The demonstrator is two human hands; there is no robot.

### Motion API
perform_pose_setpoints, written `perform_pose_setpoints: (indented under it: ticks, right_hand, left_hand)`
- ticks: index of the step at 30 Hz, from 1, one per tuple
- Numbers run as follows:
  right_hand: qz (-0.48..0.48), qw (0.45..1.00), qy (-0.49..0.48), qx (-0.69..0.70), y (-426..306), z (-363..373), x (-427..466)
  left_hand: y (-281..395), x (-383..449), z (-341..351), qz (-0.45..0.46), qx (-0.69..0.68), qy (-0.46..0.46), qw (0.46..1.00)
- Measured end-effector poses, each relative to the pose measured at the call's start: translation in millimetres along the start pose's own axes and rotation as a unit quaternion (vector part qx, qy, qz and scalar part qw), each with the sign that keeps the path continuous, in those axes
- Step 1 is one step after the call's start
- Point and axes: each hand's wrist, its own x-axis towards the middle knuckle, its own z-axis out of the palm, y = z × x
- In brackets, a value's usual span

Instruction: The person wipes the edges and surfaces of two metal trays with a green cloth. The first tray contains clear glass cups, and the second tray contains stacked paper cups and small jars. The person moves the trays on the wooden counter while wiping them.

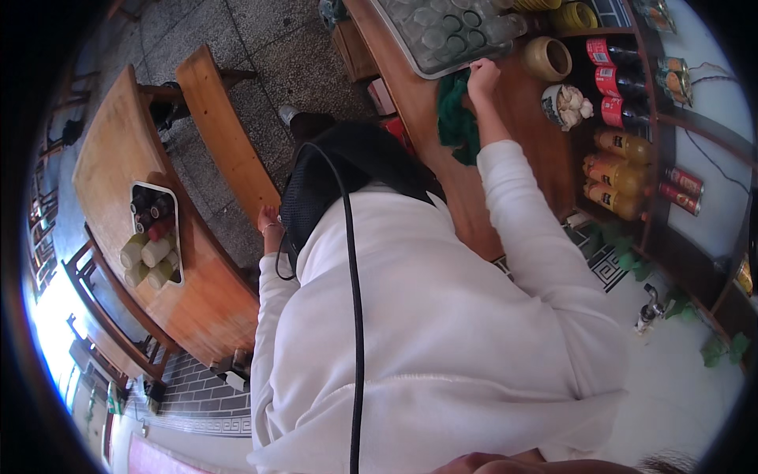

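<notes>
My left hand [269, 220] hangs low beside my hip, near the end of a wooden bench [222, 127]. Nothing shows in it, and its fingers are loosely apart. On the right, my right hand [484, 78] is over a wooden counter [462, 195] with its fingers curled. It is at the corner of a metal tray [435, 72] of upturned clear glasses [435, 38]. A dark green cloth [459, 118] lies crumpled against this hand and the tray. The curled fingers hide whether they grip the cloth or the rim.
Beyond my right hand stand a round wooden pot [548, 59], a bowl of garlic [567, 106], cola bottles [619, 80] and orange drink bottles [619, 172]. A wooden table [195, 308] at left bears a tray [179, 237] of bottles. A black cable [352, 284] crosses my front.
</notes>
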Motion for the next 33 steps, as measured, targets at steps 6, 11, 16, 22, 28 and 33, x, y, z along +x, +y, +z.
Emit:
perform_pose_setpoints:
  ticks: [6,11,16,22,28,33]
  right_hand:
    - [-0.049,0.998,-0.034,0.004,16.3,0.5,32.0]
    - [-0.070,0.997,-0.004,0.034,24.1,3.2,28.0]
    - [-0.036,0.996,-0.077,0.034,26.8,7.1,27.2]
    - [-0.021,0.998,-0.051,0.034,18.3,-0.1,30.2]
    - [-0.031,0.999,-0.029,-0.016,7.9,10.2,20.3]
    - [0.004,1.000,-0.016,-0.008,21.2,2.3,31.6]
  left_hand:
    - [-7.6,7.0,5.2,-0.098,-0.126,0.046,0.986]
    - [0.6,33.1,4.8,-0.132,-0.169,0.123,0.969]
    - [7.7,28.9,4.0,-0.093,-0.136,0.169,0.972]
    - [-6.4,24.9,-11.0,-0.118,-0.149,0.102,0.977]
    - [-18.0,38.1,-23.7,-0.121,-0.174,0.112,0.971]
    - [2.5,22.4,-13.2,-0.105,-0.144,0.092,0.980]
